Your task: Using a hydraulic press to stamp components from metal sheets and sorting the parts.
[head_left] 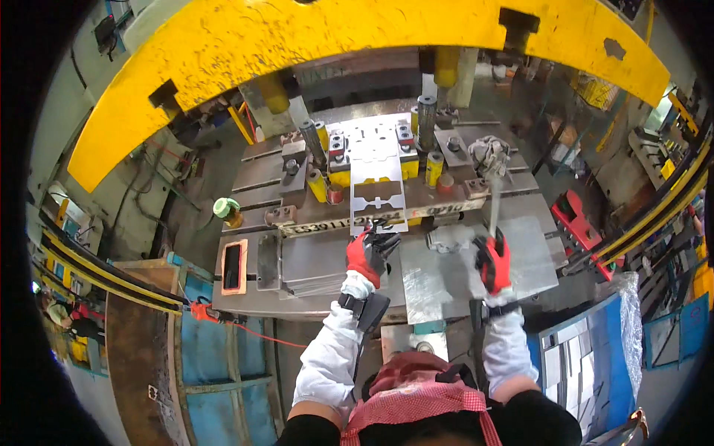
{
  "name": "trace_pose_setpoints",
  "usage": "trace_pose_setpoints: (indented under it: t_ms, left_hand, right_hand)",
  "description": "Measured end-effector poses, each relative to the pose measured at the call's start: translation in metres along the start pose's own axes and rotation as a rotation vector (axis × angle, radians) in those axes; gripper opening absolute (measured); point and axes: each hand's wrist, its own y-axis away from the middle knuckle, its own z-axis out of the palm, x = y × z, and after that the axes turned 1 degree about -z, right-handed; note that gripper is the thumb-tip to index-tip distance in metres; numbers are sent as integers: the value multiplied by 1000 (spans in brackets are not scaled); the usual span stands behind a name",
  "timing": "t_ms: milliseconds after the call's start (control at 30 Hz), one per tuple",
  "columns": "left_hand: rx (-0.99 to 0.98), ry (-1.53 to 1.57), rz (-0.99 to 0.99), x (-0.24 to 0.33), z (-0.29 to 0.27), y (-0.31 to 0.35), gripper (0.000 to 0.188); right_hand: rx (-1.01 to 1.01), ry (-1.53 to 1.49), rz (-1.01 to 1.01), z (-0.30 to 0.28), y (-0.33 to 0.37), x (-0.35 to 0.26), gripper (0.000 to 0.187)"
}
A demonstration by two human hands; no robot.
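Note:
My left hand (367,256), in a red and black glove, is closed on the near end of a long flat metal strip (378,169) with shaped cut-outs. The strip runs away from me into a die set (338,158) with yellow cylinders and upright guide posts. In my right hand (494,264), gloved alike, is a thin stick (495,204). A crumpled grey rag (489,154) is at the stick's far end, right of the die. Below the right hand lies a shiny sheet metal plate (524,256), with another cloth (450,238) at its left.
A yellow press frame (357,30) arches overhead. Stacked metal sheets (320,267) lie left of my left hand, near a dark phone-like device (233,266). A green-topped bottle (227,212) stands at the table's left. Right of the table is a red tool (575,219).

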Motion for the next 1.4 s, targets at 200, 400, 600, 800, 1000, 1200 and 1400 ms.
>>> trace_pose_setpoints:
  t_ms: [200,400,600,800,1000,1200,1400]
  left_hand:
    - [113,496,-178,-19,-37,12,37]
    - [21,-1325,251,23,-44,62,26]
    - [89,-1687,299,85,-99,236,30]
    - [622,-1694,25,141,-129,336,33]
    - [1075,-1340,290,178,-156,336,38]
    - [1039,-592,552,191,-157,303,43]
    - [385,-531,-13,63,-168,262,43]
  right_hand:
    - [-601,241,230,152,-77,-18,32]
    - [-959,386,-191,131,-95,1,27]
    - [-736,203,569,25,-3,-36,51]
    - [-593,461,574,-60,16,-50,47]
    - [-464,478,640,-100,-33,3,37]
    - [-410,444,659,-69,-16,-20,33]
    - [-767,434,566,26,-13,-5,38]
